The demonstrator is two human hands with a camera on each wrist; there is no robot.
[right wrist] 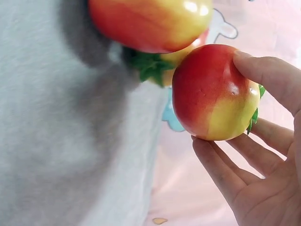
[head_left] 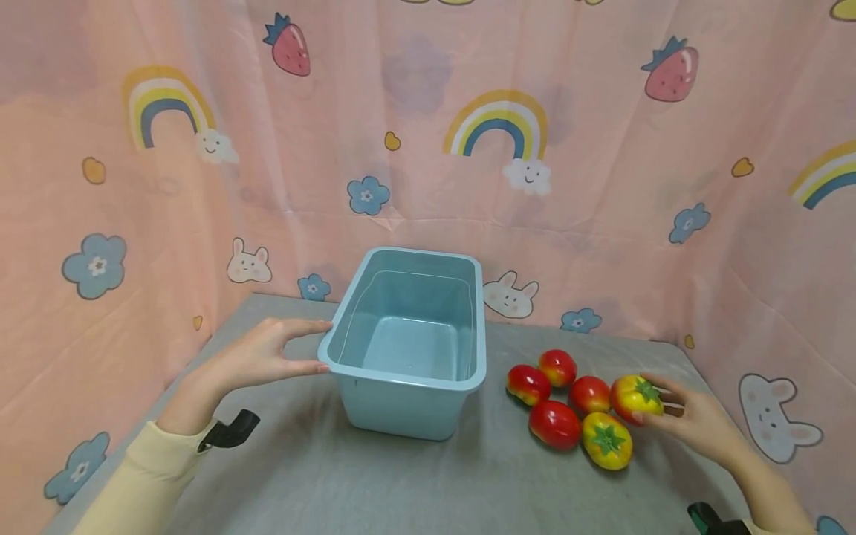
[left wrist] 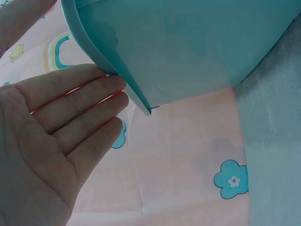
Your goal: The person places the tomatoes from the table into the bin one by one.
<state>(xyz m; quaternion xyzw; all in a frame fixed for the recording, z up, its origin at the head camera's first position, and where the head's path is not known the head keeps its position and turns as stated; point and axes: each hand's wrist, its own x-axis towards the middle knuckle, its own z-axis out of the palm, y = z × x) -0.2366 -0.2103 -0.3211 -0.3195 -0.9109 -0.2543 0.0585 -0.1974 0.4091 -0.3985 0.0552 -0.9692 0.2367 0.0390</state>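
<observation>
A light blue plastic bin (head_left: 408, 405) stands on the grey table, its inside bare. My left hand (head_left: 270, 353) is at the bin's left rim, thumb and fingers spread apart. In the left wrist view the straight fingers (left wrist: 80, 101) touch the rim from outside. On the right, my right hand (head_left: 695, 416) holds a red-and-yellow toy tomato (head_left: 631, 397) with a green leafy top between thumb and fingertips. The right wrist view shows the thumb on one side of this tomato (right wrist: 211, 94) and fingertips on the other.
Left of the held tomato several others cluster on the table: a yellow one (head_left: 607, 441) with its green top up, and red ones such as the front one (head_left: 555, 425). A pink patterned cloth (head_left: 428, 208) hangs behind the table (head_left: 414, 490) and at both sides.
</observation>
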